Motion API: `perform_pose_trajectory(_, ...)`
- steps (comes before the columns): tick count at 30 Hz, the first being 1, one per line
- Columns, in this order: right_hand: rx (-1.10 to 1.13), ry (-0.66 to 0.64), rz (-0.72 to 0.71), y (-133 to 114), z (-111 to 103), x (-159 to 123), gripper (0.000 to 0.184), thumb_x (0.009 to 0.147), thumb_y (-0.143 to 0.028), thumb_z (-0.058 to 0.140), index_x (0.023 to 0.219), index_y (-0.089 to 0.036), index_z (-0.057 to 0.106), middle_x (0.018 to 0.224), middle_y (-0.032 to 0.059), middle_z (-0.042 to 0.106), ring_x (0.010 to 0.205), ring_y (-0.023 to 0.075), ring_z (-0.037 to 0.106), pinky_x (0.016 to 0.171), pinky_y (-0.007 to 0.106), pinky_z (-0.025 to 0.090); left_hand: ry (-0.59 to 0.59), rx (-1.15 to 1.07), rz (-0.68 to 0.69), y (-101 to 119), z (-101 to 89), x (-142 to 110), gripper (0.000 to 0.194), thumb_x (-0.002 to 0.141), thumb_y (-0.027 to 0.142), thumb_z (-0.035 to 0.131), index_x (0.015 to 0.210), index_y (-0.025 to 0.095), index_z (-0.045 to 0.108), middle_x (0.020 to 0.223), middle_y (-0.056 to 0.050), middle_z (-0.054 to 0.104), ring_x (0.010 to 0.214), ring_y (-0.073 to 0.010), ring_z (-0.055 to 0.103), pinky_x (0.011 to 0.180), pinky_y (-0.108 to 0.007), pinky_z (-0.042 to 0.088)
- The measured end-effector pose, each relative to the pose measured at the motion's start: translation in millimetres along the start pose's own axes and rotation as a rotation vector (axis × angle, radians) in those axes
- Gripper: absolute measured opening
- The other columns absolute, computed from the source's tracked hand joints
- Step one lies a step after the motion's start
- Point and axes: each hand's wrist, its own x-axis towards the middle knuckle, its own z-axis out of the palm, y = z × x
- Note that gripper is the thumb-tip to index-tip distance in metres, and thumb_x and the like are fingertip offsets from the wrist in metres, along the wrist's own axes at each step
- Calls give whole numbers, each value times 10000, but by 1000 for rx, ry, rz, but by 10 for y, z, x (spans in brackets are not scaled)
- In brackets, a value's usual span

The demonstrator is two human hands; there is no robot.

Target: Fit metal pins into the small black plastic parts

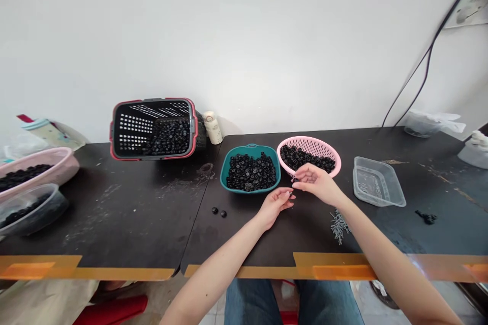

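My left hand is closed in a pinch over the table, just in front of the teal basin. A small dark piece shows at its fingertips, too small to name. Close above it, my right hand has thumb and fingers drawn together at the front rim of the pink basket; what they hold, if anything, I cannot make out. Small black parts fill that basket. Round black pieces lie in the teal basin. Beneath my right forearm is a pile of grey screws.
Two black caps lie left of my hands. A clear tray and a few black pieces are on the right. A tilted black basket, a cream bottle and a pink basin stand leftward. Tape lines the table edge.
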Motion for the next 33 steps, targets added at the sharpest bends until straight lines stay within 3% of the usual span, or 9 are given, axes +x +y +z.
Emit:
perform_pose_trajectory(6, -9, 11, -13, 270, 171, -160, 268, 661, -364, 806, 792, -195, 645, 665, -7, 563, 556, 128, 504, 501, 265, 412, 26, -55, -6, -5, 0, 13, 307, 746, 395, 734, 902, 137, 676, 821, -18, 643, 658, -61, 554, 843, -286, 470)
perform_pose_trajectory(15, 334, -30, 89, 344, 239, -175, 306, 670, -299, 807, 907, -202, 638, 887, 40, 659, 754, 161, 585, 675, 297, 491, 33, -70, -8, -11, -8, 39, 258, 747, 365, 740, 853, 141, 669, 785, 1, 629, 667, -61, 559, 846, -287, 474)
perform_pose_trajectory(21, 243, -22, 99, 404, 268, -177, 323, 650, -346, 813, 880, -197, 643, 754, 3, 605, 639, 135, 517, 579, 266, 441, 43, -71, -8, -30, -7, 51, 273, 720, 359, 763, 841, 132, 671, 772, -6, 633, 696, -75, 577, 851, -282, 468)
perform_pose_trajectory(28, -60, -6, 30, 372, 226, -199, 318, 707, -386, 764, 962, -204, 710, 755, 5, 604, 512, 89, 370, 474, 249, 312, 59, -100, -5, 1, 3, 49, 292, 713, 384, 762, 804, 122, 672, 762, -17, 656, 687, -75, 581, 832, -261, 460)
perform_pose_trajectory(33, -14, -89, -3, 334, 141, -171, 302, 745, -395, 729, 987, -216, 734, 977, 71, 696, 662, 148, 537, 519, 265, 370, 88, -131, -31, 8, 5, 51, 299, 686, 379, 784, 804, 129, 670, 782, -14, 678, 639, -60, 580, 842, -267, 463)
